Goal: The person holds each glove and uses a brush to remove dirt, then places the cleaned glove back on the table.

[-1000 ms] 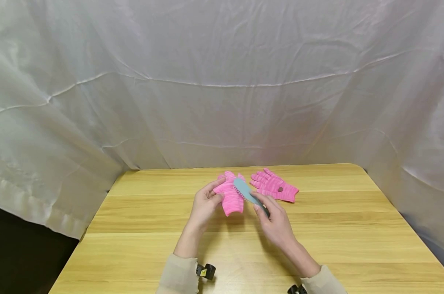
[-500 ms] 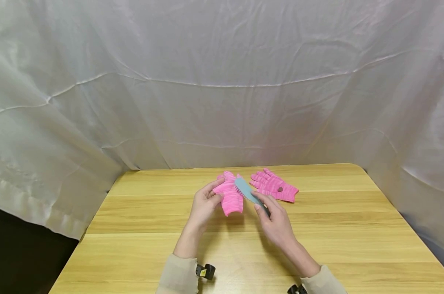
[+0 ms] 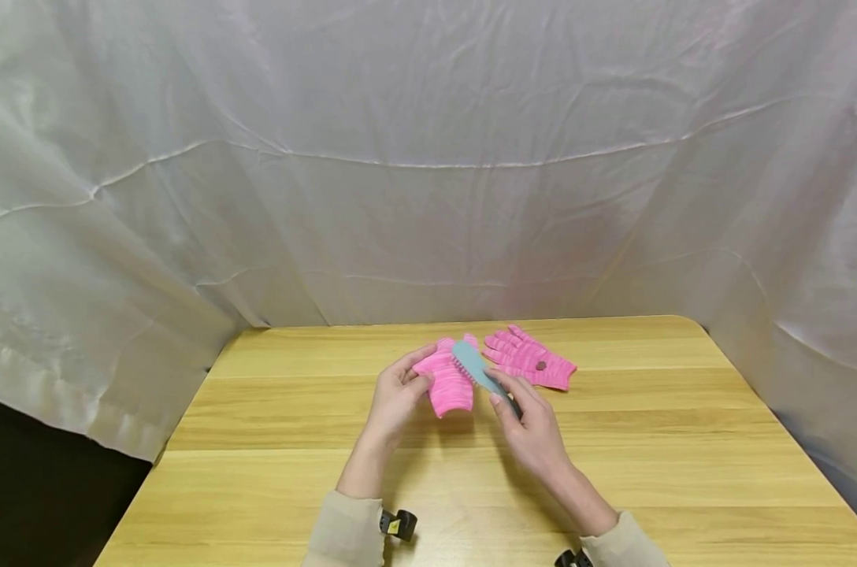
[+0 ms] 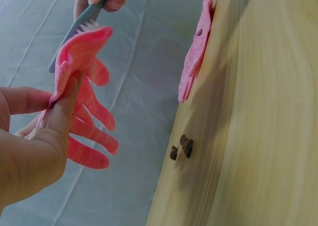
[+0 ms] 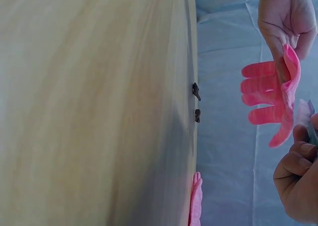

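My left hand point(image 3: 393, 402) pinches a pink knitted glove point(image 3: 451, 390) by its side edge and holds it above the table. In the left wrist view the glove point(image 4: 84, 52) hangs with its fingers spread, clear of the wood. My right hand point(image 3: 535, 429) grips the dark handle of a blue-grey brush point(image 3: 471, 360), whose pale bristles face the glove. In the right wrist view the right hand point(image 5: 300, 181) is at the edge, beside the held glove point(image 5: 288, 89). A second pink glove point(image 3: 535, 362) with a brown button lies flat behind the right hand.
Two small dark brown lumps point(image 4: 186, 145) sit on the wooden table point(image 3: 613, 457) near its back edge, seen in both wrist views. A grey-white curtain point(image 3: 428, 220) hangs behind the table and along its sides.
The held glove has shifted and turned slightly, so its cuff sits a little farther right. The brush has made small moves across it. The lying glove has stayed put.
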Demonstrator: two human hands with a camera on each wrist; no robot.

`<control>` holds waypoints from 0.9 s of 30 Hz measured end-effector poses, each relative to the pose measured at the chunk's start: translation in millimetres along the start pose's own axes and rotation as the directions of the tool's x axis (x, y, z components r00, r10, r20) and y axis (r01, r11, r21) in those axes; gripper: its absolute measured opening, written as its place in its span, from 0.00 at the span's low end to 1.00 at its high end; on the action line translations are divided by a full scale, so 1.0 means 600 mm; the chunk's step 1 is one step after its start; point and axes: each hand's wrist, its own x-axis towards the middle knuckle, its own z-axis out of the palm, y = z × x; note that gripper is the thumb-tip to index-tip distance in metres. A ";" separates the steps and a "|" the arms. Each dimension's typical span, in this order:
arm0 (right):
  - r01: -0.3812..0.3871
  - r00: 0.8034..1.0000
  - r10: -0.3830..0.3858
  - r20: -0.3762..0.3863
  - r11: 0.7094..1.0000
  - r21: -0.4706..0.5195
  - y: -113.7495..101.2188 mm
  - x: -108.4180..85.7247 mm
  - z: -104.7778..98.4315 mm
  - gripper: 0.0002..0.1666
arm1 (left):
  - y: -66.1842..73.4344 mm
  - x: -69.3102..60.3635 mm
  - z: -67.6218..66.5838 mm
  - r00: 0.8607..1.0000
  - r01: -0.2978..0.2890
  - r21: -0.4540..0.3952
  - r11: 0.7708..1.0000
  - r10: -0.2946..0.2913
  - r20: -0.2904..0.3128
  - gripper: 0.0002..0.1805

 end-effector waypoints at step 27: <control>-0.024 0.999 0.025 0.028 0.999 -0.040 -0.001 0.002 0.000 0.22 | 0.004 0.000 0.001 1.000 -0.008 0.006 1.000 0.008 0.020 0.28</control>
